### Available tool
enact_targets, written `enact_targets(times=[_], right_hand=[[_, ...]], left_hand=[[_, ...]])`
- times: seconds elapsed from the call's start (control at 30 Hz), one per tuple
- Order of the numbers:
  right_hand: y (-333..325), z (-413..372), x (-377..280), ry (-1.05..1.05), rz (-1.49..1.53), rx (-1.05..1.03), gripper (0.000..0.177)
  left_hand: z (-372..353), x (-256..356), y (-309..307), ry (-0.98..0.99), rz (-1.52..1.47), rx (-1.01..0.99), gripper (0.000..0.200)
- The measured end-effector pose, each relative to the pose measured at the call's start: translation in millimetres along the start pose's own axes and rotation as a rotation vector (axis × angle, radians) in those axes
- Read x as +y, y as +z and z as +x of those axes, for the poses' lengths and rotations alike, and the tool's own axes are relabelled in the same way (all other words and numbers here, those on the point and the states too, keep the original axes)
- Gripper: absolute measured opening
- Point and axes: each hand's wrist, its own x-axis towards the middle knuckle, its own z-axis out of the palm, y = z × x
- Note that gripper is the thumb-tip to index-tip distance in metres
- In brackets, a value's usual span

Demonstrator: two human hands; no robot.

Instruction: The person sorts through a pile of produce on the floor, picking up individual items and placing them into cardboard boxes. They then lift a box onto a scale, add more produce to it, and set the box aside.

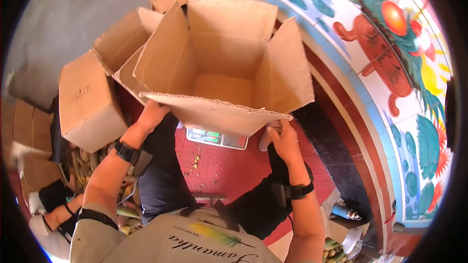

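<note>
A large open cardboard box (224, 87) stands in front of me, its flaps raised and its inside bare. My left hand (155, 113) is closed on the near left side of the box, fingers partly hidden under the near flap. At the near right corner, my right hand (282, 139) has its fingers curled against the cardboard just below the flap's edge. A digital scale (217, 139) with green displays and a keypad shows under the near side of the box, mostly covered by it.
More cardboard boxes (87, 102) stand to the left, above a pile of long root-like produce (85, 163). Another person's arm (68, 212) reaches in at lower left. A painted tile wall (375, 58) curves along the right. A blue bottle (346, 211) lies at lower right.
</note>
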Motion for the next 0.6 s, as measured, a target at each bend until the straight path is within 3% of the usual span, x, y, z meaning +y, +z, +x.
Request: enact_targets(times=[0.17,0.27,0.4,0.53,0.6], right_hand=[[1,5,13,-0.001,0.139,-0.082,0.041],[1,5,12,0.031,0.189,-0.124,0.043],[2,4,14,0.027,0.348,-0.132,0.049],[1,4,21,0.001,0.317,-0.124,0.052],[5,3,18,-0.007,0.311,-0.12,0.051]], left_hand=[[5,-1,3,-0.02,0.111,0.057,0.053],[4,18,9,0.004,0.033,0.155,0.051],[15,10,14,-0.02,0.142,0.176,0.038],[20,1,24,0.123,0.186,0.25,0.031],[16,11,22,0.012,0.154,0.215,0.033]])
